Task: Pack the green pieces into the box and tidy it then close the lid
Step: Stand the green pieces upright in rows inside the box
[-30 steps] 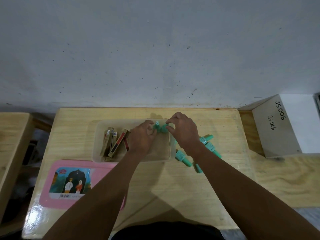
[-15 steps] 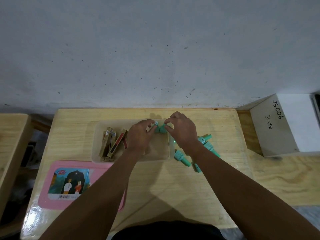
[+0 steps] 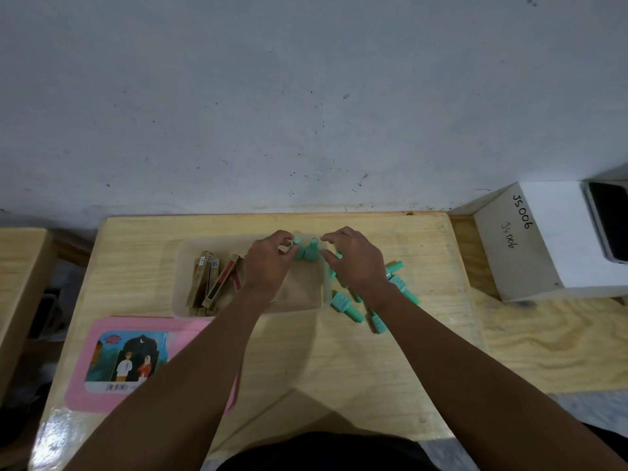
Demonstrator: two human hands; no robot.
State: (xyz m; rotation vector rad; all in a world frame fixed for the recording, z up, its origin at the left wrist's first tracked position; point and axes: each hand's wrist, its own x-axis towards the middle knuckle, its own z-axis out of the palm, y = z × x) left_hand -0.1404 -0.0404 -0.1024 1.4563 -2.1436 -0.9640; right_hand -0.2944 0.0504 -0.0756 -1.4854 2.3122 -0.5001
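A clear plastic box (image 3: 179,302) sits mid-table. Two green pieces (image 3: 306,253) stand upright side by side in its far right corner. My left hand (image 3: 268,265) pinches the left one of the pair at its cap and body. My right hand (image 3: 355,265) hovers just right of the other one, fingers curled and slightly apart from it. Several more green pieces (image 3: 345,305) lie loose on the table right of the box, partly hidden under my right wrist. The pink lid (image 3: 102,368), with a picture label, lies flat at the near left.
Several brown-and-gold sticks (image 3: 207,280) lean in the box's left end. A white box marked JS006 (image 3: 543,239) stands on the neighbouring table at right, with a dark phone (image 3: 608,220) on it. The wall runs just behind the table's far edge.
My hands have drawn slightly apart, so the two upright green pieces show between them. My right fingers have come off the right piece.
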